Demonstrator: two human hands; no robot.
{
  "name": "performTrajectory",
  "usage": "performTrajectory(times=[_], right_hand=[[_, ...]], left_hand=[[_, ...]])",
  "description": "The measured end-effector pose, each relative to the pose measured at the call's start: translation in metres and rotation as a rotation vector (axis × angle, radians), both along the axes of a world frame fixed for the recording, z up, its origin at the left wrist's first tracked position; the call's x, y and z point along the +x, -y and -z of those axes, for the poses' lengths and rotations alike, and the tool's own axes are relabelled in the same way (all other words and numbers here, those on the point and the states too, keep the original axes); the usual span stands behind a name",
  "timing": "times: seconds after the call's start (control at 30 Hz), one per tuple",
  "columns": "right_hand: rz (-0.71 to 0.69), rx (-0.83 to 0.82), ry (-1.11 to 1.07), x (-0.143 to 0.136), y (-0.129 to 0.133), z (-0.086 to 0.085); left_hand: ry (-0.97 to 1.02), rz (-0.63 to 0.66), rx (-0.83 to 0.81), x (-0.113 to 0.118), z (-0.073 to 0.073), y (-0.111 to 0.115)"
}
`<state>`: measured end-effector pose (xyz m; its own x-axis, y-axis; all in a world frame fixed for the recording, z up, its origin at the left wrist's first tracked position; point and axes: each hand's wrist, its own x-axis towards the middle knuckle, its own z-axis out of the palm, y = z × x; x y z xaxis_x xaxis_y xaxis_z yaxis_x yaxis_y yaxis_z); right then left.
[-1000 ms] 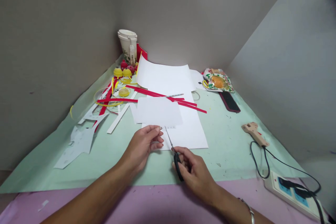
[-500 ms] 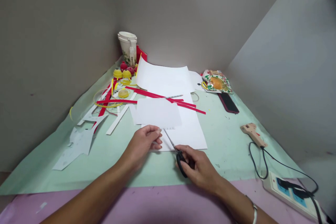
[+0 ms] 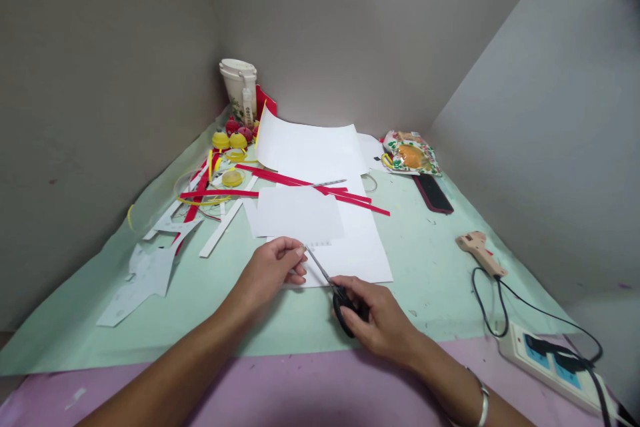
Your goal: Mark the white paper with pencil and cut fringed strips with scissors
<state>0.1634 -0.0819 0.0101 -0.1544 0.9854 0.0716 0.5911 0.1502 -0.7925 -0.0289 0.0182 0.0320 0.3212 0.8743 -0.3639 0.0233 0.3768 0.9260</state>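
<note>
My right hand (image 3: 373,313) is closed around the black handles of a pair of scissors (image 3: 320,265). Their blades look nearly together, and the tips reach the fingertips of my left hand (image 3: 277,267). That hand is pinched, thumb against forefinger; whatever sits between them is too small to make out. Just beyond the tips, a row of tiny pale pieces (image 3: 319,243) lies along the near edge of a small white paper sheet (image 3: 297,212). Beneath is a larger white sheet (image 3: 367,260).
Red strips (image 3: 290,179) and a pencil (image 3: 329,183) lie past the small sheet. Paper scraps (image 3: 145,280) and yellow pieces (image 3: 231,178) are left, near a white cup (image 3: 239,87). A phone (image 3: 433,193), glue gun (image 3: 481,252) and power strip (image 3: 555,370) are right.
The scissor tips have moved slightly left, up to my left fingertips. My left hand keeps its pinch, and the whole view has shifted a little.
</note>
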Motion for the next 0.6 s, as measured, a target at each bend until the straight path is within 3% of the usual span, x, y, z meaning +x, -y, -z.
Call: performTrajectory(times=[0.6], right_hand=[[-0.008, 0.031, -0.001, -0.0027, 0.0004, -0.0004]], left_hand=[[-0.037, 0.035, 0.043, 0.0002, -0.0004, 0.0014]])
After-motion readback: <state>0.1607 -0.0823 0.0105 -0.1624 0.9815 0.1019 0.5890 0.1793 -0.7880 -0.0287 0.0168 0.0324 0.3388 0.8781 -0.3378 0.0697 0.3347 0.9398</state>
